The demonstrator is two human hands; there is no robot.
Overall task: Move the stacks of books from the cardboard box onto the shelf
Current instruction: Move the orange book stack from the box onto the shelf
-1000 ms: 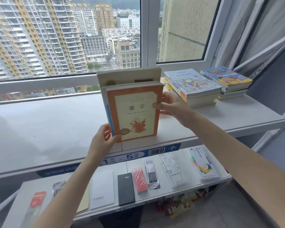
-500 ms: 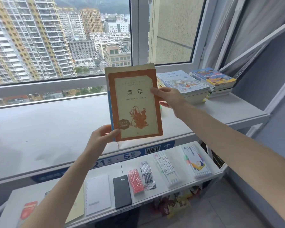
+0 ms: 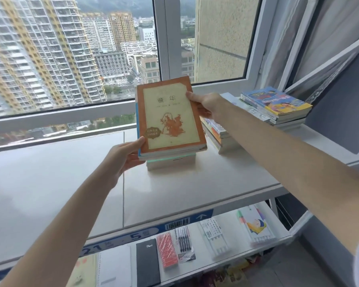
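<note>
Here's the stack of books [image 3: 171, 129], an orange-bordered cover with a cream panel on top, tipped up towards the camera. Its bottom books look to be down on the white shelf [image 3: 50, 183] by the window [image 3: 71, 59]. The left hand [image 3: 124, 156] grips the lower left corner, thumb on the cover, fingers curled in under the edge. The right hand [image 3: 207, 104] clamps the upper right edge, thumb on the front, fingers wrapped behind. So both hands are gripping the stack, one at each opposite corner.

Just to the right, partly hidden by the right arm, a second pile of books [image 3: 218, 133] lies flat on the same shelf. Beyond it, near the window frame, is a third pile [image 3: 278, 106] with a bright blue and yellow cover on top.

On a lower shelf [image 3: 232, 224] sits stationery in a row: a black diary [image 3: 148, 264], a red pack [image 3: 167, 252] beside it, then a pack of pens [image 3: 184, 243]. A blue label strip with a barcode [image 3: 177, 224] runs along the upper shelf's front edge
</note>
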